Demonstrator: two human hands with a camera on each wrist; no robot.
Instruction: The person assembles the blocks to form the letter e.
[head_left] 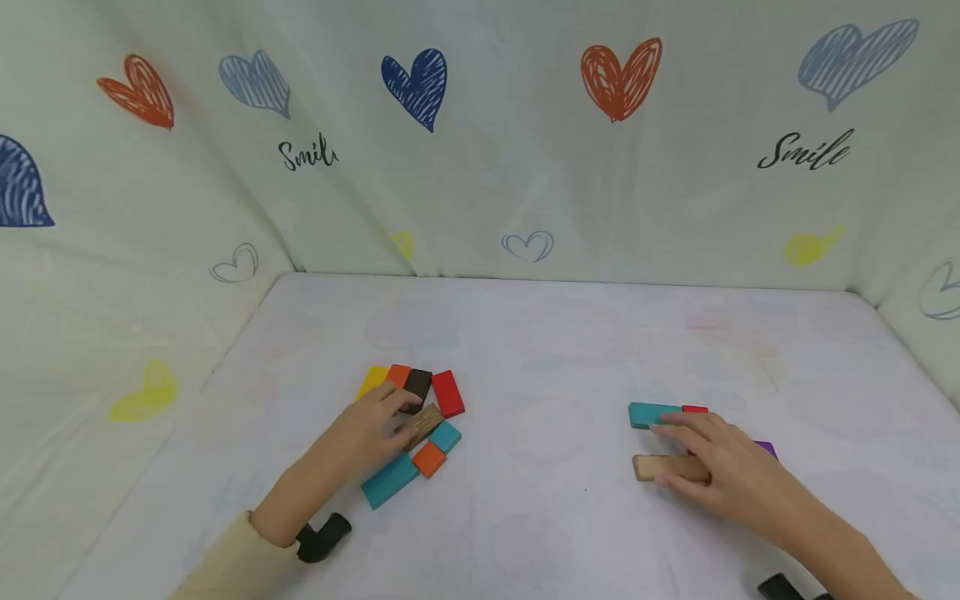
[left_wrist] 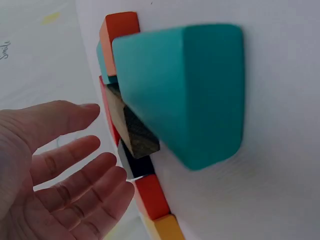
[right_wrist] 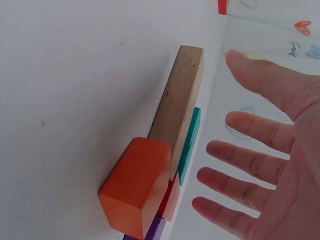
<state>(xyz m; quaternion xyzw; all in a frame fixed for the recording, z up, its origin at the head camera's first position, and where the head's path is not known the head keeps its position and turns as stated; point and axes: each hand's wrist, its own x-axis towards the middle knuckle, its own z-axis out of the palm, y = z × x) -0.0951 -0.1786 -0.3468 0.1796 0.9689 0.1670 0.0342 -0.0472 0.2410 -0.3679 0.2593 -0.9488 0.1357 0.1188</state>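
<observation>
On the left, several coloured wooden blocks lie in a loose cluster. My left hand [head_left: 372, 425] hovers over them, its fingers spread and relaxed around a dark brown wood-grain block [head_left: 425, 425], holding nothing. Near it are a black block [head_left: 420, 383], a red block [head_left: 448, 393] and a long teal block [left_wrist: 150, 70]. On the right, my right hand [head_left: 723, 458] is above a long natural-wood block [right_wrist: 175, 100], fingers apart and gripping nothing. Beside that block lie a teal block [head_left: 652, 414], a red block [head_left: 694, 409], an orange block [right_wrist: 135, 182] and a purple block [head_left: 767, 448], partly covered.
Yellow [head_left: 372, 381] and orange [head_left: 399, 376] blocks sit at the back of the left cluster; a small teal block [head_left: 446, 436] and an orange one [head_left: 429, 459] are in front. The white tabletop [head_left: 547, 400] ends at a heart-printed curtain [head_left: 495, 167].
</observation>
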